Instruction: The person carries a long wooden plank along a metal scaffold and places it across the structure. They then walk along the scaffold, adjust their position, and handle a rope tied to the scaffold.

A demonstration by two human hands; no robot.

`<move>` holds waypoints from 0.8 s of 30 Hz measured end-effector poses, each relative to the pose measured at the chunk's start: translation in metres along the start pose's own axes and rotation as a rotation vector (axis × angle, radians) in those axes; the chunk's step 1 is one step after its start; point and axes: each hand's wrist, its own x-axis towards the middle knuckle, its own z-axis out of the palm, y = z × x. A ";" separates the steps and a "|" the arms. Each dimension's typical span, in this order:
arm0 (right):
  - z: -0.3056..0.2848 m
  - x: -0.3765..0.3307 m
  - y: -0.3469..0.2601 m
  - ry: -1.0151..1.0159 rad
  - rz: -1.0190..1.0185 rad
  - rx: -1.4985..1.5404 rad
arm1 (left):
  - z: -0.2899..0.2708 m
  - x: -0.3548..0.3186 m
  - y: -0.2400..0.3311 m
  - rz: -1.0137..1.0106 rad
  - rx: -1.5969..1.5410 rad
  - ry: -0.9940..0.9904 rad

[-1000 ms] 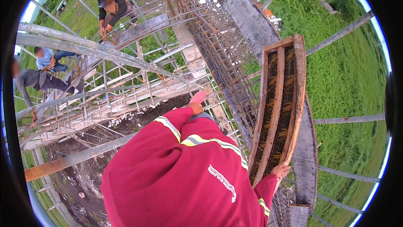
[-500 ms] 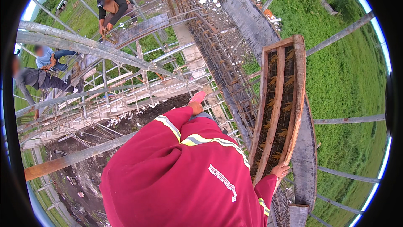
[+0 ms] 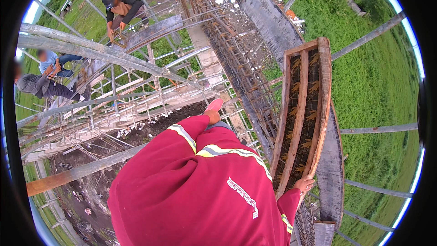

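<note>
Right hand (image 3: 304,185) grips the rail of a long timber frame (image 3: 298,121) at three o'clock; whether the left hand (image 3: 212,117), near centre, holds anything, I can't tell. Steadying seems the step; any shift calls for firm control.

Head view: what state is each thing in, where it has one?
Right hand: closed on the edge of the wooden-framed panel
Wooden-framed panel: ribbed face turned to the camera
Left hand: partly in view, grip unclear
Red jacket: worn
Rebar cage: bars exposed, rust-brown
Lower-left scaffold pipe: rust-brown at its left end
</note>
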 end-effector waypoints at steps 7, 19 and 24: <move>-0.001 0.000 -0.001 0.004 -0.011 -0.005 | -0.002 0.002 0.001 0.010 -0.027 0.008; 0.008 0.007 0.007 0.049 -0.028 0.005 | -0.002 0.007 0.004 -0.049 -0.070 -0.012; 0.007 0.006 0.007 0.040 -0.035 -0.011 | 0.000 0.009 0.003 -0.032 -0.072 -0.014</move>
